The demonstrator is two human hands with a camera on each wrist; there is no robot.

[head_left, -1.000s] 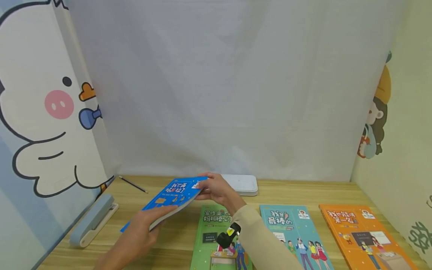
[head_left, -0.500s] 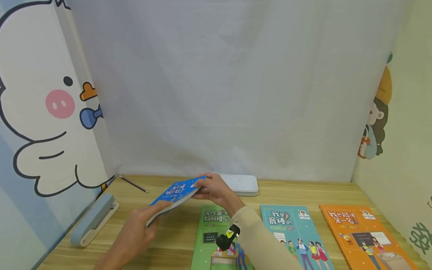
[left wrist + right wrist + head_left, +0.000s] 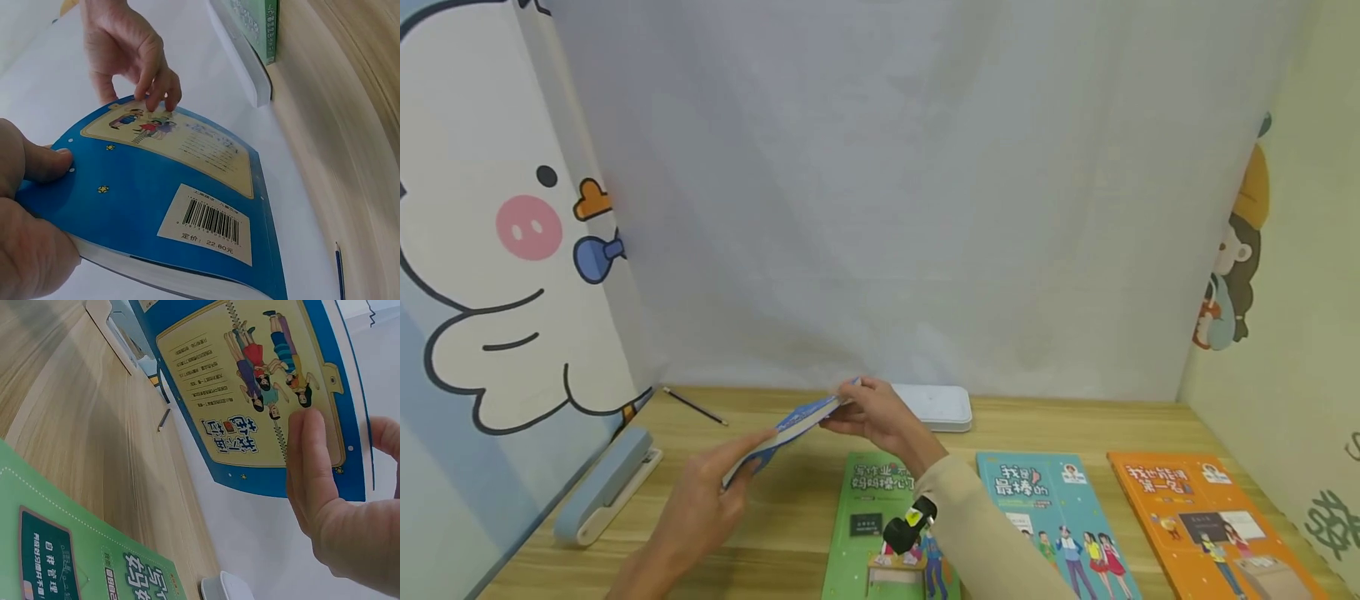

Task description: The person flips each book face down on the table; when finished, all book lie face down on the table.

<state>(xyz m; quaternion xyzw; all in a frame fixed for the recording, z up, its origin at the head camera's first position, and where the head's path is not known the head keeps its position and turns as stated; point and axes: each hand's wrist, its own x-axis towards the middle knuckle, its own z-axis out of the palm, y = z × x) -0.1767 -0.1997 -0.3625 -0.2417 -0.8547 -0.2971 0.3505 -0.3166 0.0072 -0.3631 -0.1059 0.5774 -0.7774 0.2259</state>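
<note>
A blue book is held tilted above the table, its page edges turned toward the head camera. My left hand grips its near end between thumb and fingers. At the far end, my right hand pinches the book, with fingers lying against the back cover in the right wrist view. That back cover carries a barcode label and a cream panel with drawn children. Below my right forearm lies a green book, partly hidden by the sleeve.
To the right lie a teal book and an orange book. A white case stands at the back, behind my right hand. On the left are a blue-grey stapler and a pencil on the wooden table.
The blue book has turned in both hands: its front cover faced the head camera before, and now it is seen nearly edge-on. Both hands keep their hold, almost in place.
</note>
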